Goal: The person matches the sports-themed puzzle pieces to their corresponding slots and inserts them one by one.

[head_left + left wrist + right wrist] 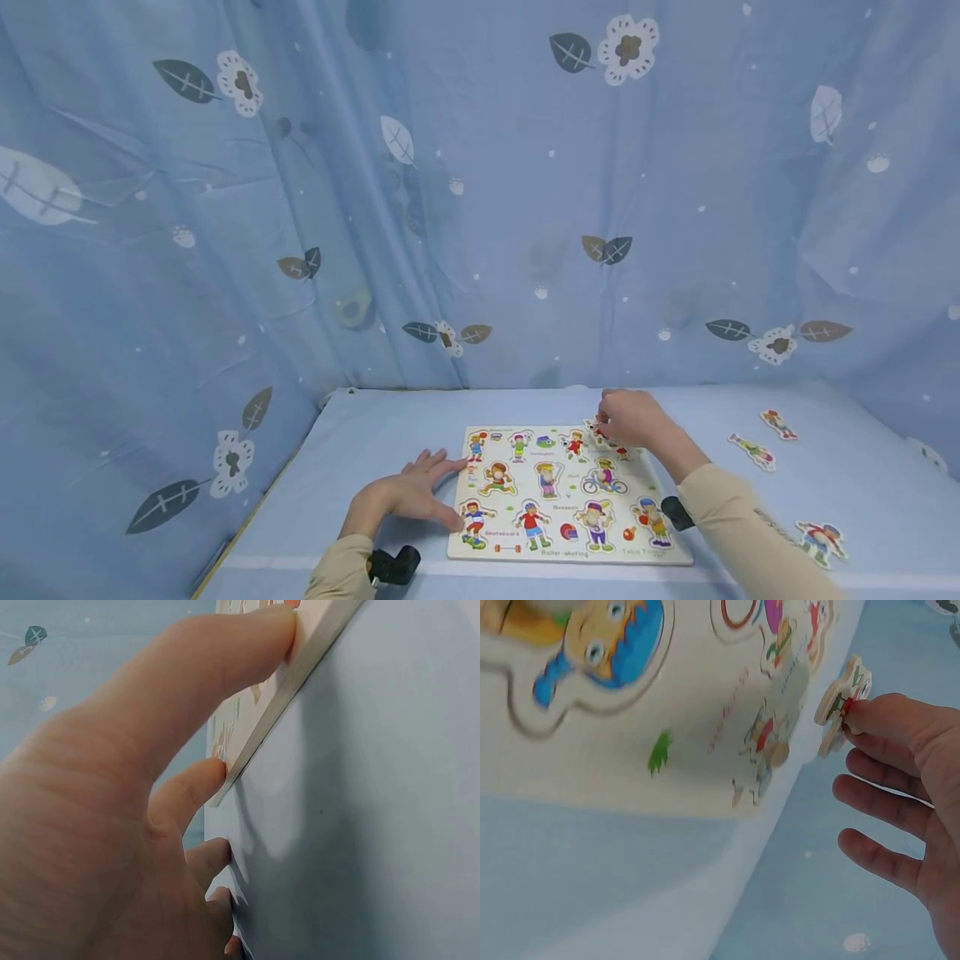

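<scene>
A wooden peg puzzle board (525, 554) with sports figures lies on the table. My left hand (408, 492) is at its left side, fingers spread, with the thumb (247, 649) and index fingertip touching the board's edge. Over the far right corner, my right hand (637, 418) pinches a small puzzle piece (844, 701) between thumb and forefinger. That piece is tilted and raised off the board; its picture is partly hidden. Below it in the right wrist view, a round wooden knob (778, 754) stands at a figure near the board's corner.
Right of the board lie loose puzzle pieces: one with a red top (778, 424) at the back, a green one (753, 452) nearer, and a blue-capped figure (821, 542) near the right forearm. A patterned blue curtain (525, 208) hangs behind the table.
</scene>
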The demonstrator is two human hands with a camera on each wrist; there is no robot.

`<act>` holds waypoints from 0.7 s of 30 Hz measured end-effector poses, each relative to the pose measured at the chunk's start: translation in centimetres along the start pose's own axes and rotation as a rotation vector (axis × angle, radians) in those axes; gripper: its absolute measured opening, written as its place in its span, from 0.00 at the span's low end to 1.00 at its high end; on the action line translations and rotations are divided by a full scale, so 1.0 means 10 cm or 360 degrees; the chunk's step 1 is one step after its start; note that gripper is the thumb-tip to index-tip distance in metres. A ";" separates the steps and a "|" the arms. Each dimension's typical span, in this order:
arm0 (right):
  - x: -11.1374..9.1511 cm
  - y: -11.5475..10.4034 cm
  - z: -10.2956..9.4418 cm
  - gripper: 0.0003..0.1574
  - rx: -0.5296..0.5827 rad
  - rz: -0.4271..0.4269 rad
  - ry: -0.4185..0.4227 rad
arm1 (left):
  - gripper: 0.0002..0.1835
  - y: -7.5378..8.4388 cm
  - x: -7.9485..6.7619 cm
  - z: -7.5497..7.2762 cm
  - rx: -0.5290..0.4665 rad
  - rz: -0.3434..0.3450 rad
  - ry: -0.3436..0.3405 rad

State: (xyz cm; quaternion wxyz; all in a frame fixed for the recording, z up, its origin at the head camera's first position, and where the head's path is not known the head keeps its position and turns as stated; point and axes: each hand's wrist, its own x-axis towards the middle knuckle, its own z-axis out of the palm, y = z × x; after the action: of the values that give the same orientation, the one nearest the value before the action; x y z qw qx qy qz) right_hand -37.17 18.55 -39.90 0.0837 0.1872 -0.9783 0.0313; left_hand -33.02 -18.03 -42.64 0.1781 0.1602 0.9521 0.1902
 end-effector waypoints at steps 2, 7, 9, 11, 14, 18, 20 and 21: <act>0.02 -0.03 0.03 0.11 -0.0013 0.0002 0.0010 | 0.51 0.00 0.01 0.00 -0.0008 -0.0012 -0.0005; 0.06 -0.08 0.09 0.09 -0.0010 0.0009 0.0009 | 0.53 -0.03 0.06 0.02 -0.0033 -0.0012 -0.0003; 0.08 -0.10 0.12 0.08 -0.0001 0.0029 0.0001 | 0.53 -0.06 0.07 0.03 -0.0044 0.0003 0.0001; 0.10 -0.13 0.14 0.07 0.0010 0.0055 0.0000 | 0.54 -0.07 0.08 0.04 -0.0054 0.0017 0.0006; 0.12 -0.16 0.18 0.07 0.0030 0.0073 0.0010 | 0.54 -0.06 0.07 0.04 -0.0060 0.0004 -0.0001; 0.14 -0.22 0.20 0.07 0.0043 0.0061 0.0024 | 0.53 -0.03 0.05 0.03 -0.0056 -0.0020 -0.0002; 0.15 -0.25 0.21 0.09 0.0043 0.0050 0.0031 | 0.53 -0.01 0.04 0.03 -0.0051 -0.0022 -0.0006; 0.16 -0.26 0.22 0.11 0.0042 0.0045 0.0030 | 0.53 -0.01 0.04 0.03 -0.0046 -0.0025 -0.0011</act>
State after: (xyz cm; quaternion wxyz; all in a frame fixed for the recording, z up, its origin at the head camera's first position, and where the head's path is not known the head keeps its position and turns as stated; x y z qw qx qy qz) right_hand -37.99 15.34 -41.69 0.0901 0.1742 -0.9795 0.0470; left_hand -33.31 -17.89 -43.03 0.1852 0.1509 0.9498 0.2019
